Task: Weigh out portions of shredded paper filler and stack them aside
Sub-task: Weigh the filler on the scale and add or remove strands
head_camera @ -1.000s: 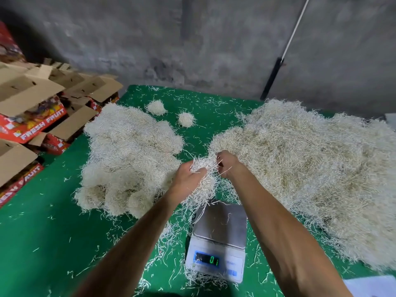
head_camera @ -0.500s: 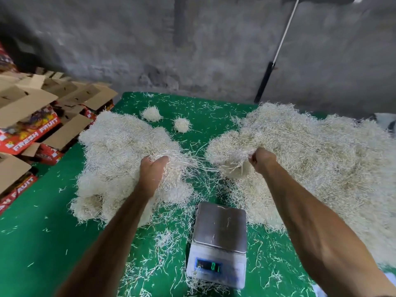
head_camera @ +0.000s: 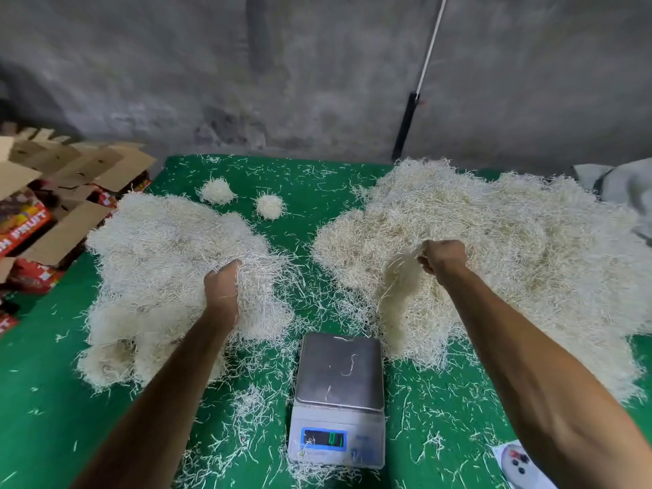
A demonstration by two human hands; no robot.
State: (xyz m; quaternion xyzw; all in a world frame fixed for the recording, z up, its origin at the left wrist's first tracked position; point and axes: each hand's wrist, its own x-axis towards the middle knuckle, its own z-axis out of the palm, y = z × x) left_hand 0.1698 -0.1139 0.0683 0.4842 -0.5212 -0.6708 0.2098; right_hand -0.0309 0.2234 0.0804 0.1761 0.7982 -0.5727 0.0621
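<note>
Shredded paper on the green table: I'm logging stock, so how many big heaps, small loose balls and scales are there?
Big heaps: 2, the left heap and the right heap
Small balls: 2, one and another
Scales: 1
Total: 5

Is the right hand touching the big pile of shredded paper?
Touching. The head view shows the right hand pinching a tuft of strands pulled up from the big pile, with the strands running unbroken from its fingers into the heap.

cream shredded paper (head_camera: 511, 248), green table (head_camera: 42, 400)
</note>
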